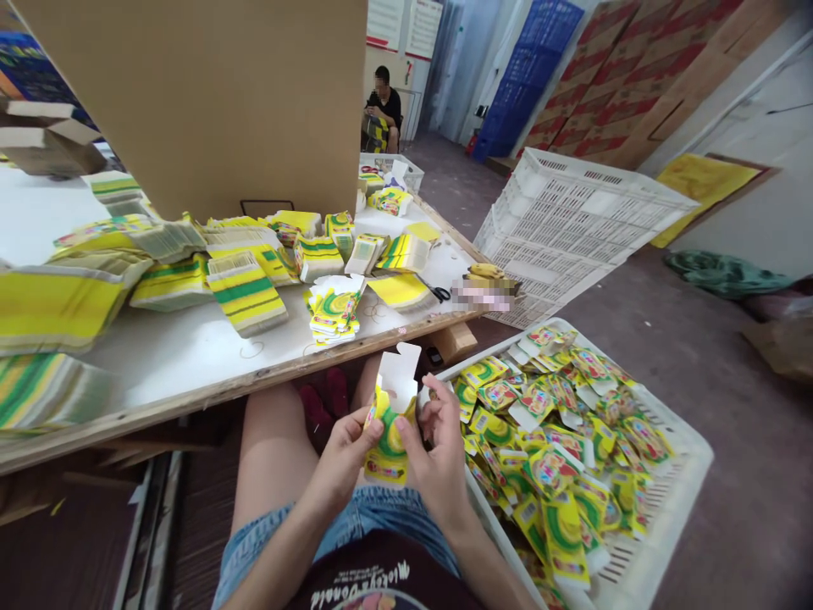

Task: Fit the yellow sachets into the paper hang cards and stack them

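Observation:
Above my lap I hold a small yellow and green carton [389,449], its white inner flaps standing up at the top. My left hand [348,447] pinches its left side with thumb and fingers. On the right side, my right hand [438,440] presses its thumb on the front, with the index finger raised near the flaps. Close by on the table edge lies a small pile of similar flat cartons [334,307]. At my right, a white plastic crate [683,474] holds many folded cartons of the same print [552,466].
Bundles of flat printed cartons [245,292] cover the white table [305,360]. Black scissors [439,294] and bananas [488,271] lie near its right corner. A large cardboard box [254,102] stands behind. Stacked white crates [559,229] and a seated person [384,106] are farther off.

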